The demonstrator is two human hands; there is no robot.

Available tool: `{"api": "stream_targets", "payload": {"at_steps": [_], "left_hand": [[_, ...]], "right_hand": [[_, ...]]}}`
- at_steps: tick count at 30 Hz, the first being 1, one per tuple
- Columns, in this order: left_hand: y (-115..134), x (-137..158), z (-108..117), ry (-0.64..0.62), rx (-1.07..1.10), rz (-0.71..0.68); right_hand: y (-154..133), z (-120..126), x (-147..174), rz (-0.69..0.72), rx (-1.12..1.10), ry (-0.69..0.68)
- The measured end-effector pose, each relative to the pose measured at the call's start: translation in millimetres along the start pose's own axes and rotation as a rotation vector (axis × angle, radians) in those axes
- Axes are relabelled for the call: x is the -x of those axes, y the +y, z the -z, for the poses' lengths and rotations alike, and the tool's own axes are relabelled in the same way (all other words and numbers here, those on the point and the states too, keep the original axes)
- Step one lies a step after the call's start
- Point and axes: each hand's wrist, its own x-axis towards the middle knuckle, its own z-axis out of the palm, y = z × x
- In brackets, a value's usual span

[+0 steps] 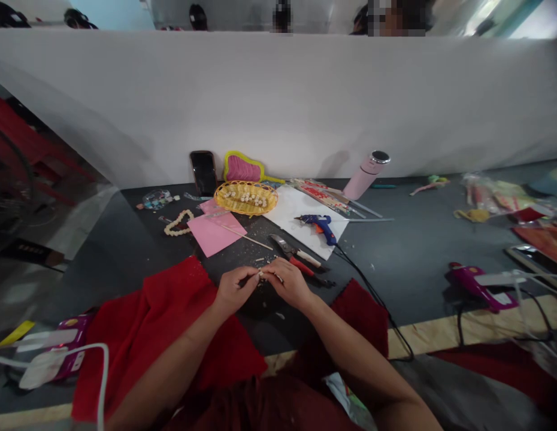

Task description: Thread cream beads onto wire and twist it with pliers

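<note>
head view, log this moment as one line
left hand: pinching pale piece | right hand: at same piece | glue gun: on white sheet | yellow basket: beyond hands

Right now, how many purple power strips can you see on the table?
2 purple power strips: one on the left, beside the big red cloth, and one on the right, near the front edge of the table. Others might be hidden under things.

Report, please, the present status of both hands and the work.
Left hand and right hand pinching small pale piece together, exact kind unclear. Red-handled cutters close beyond right hand. Blue glue gun farther off.
</note>
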Motion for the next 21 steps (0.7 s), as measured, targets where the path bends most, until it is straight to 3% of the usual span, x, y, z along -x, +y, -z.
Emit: {"api": "stream_targets", "payload": {"at_steps": [21], "left_hand": [[1.3, 0.3, 0.1, 0.012, 0.011, -0.032]], "right_hand": [[1.2, 0.8, -0.4, -0.005, -0.010, -0.006]]}}
